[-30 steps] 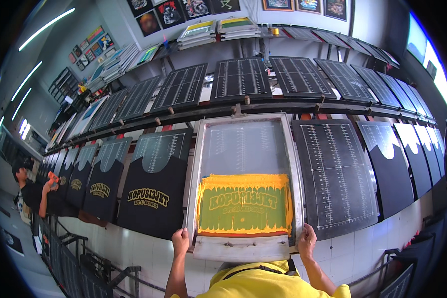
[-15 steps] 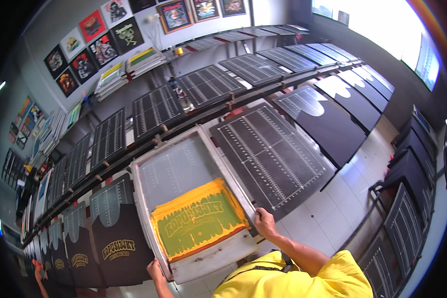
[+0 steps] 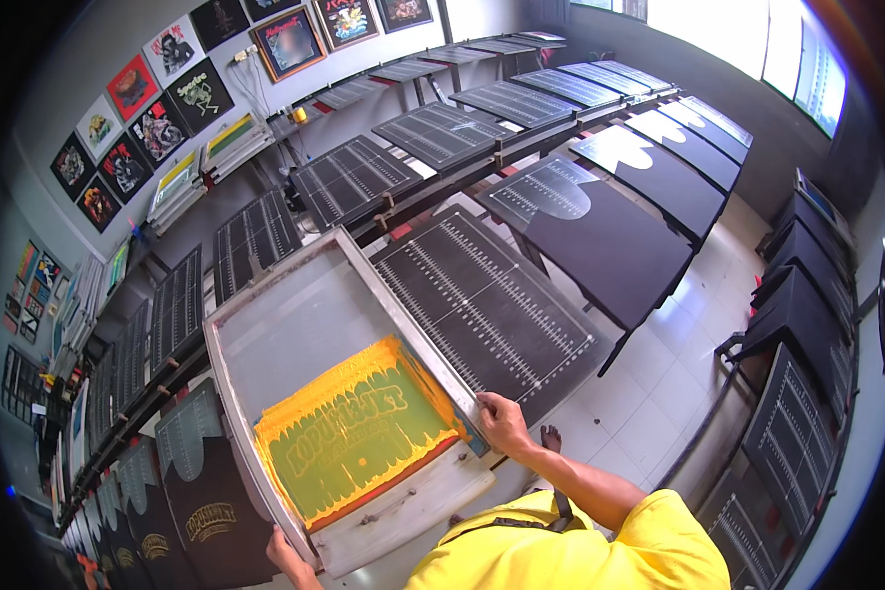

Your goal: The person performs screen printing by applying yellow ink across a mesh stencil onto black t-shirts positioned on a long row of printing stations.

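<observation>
ok, printed shirts (image 3: 221,553) left, ruled board (image 3: 487,305) right, plain shirt (image 3: 610,246) beyond. frame (image 3: 403,513) btwn, overlapping the board in view. l hand (image 3: 287,559) & r hand (image 3: 504,425) both clamped on its side rails, nr lower end.

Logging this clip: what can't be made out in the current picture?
All in the head view:
Left hand: fingers partly hidden by the screen frame, forearm cut off by the lower edge.
Space beneath the frame: obscured by its mesh and yellow ink.
Orange thing, lower left: too small to identify.
Outside the window: washed out by glare.
</observation>
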{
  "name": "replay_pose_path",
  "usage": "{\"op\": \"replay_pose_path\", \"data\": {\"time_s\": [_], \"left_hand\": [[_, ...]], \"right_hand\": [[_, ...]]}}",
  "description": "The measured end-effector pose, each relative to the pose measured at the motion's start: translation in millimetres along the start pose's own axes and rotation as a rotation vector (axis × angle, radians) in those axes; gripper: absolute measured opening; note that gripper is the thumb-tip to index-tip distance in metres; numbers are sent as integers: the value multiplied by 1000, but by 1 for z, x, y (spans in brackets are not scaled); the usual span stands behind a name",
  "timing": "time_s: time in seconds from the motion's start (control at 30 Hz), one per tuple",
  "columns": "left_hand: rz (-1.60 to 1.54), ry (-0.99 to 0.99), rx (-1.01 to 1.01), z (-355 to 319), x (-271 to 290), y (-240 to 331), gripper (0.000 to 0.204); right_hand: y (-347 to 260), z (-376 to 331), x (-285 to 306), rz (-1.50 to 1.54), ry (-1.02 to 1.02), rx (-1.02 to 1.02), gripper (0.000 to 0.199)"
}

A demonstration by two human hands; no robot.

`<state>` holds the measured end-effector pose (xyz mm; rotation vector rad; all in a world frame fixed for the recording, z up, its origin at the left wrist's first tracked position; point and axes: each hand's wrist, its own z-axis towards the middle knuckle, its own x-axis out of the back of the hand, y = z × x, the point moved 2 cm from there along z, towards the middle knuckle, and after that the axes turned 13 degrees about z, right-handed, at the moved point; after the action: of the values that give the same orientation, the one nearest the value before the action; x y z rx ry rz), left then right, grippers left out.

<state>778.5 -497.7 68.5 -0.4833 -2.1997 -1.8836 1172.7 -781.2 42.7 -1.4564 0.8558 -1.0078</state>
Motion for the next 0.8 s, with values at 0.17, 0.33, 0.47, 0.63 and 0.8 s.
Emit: {"op": "replay_pose_path", "data": {"time_s": [0.17,0.33,0.47,0.63,0.8], "left_hand": [[43,-9,-26,-65,-108,38,42],[158,-16,-81,-179,-212,136,42],[233,-67,61,-245,-257,192,42],[81,1,-130,-248,-302,145,40],[-48,-137,11,-284,-369,142,19]], "right_hand": [[-3,73,99,-12,27,58,28],[-22,142,208,-3,-10,-19,28],[-42,178,287,-18,-43,-104,28],[-27,221,358,-32,20,2,26],[12,249,430,7,50,20,25]]}}
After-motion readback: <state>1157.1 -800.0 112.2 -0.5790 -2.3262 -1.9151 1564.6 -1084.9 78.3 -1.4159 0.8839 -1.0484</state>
